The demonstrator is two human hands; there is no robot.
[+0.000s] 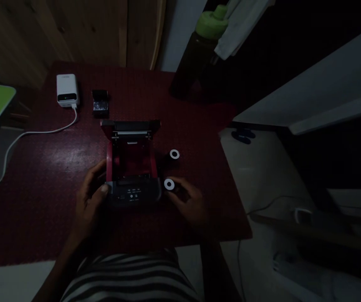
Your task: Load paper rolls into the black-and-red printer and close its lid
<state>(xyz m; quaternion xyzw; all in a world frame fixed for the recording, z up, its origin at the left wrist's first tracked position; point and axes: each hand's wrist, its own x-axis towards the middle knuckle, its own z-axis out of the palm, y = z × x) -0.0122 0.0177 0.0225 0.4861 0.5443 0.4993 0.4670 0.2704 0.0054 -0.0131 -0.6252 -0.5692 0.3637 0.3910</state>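
Note:
A small red and black printer [134,193] rests on the dark red table with its lid [130,128] raised and its paper bay [132,159] exposed. My left hand [90,193] grips the printer's left side, thumb on the front corner and fingers along the wall. Just right of the printer, my right hand [188,199] is closed around a small roll [169,184], whose end is a pale ring with a dark core. Behind it a second roll [174,154] stands on end, untouched. Dim light hides the rolls' sides.
A white power bank [67,88] with a plugged-in cable [42,132] sits at the back left, beside a small black item [100,103]. A green-capped bottle [196,54] stands at the back right. The red table's [208,167] right edge drops to the floor.

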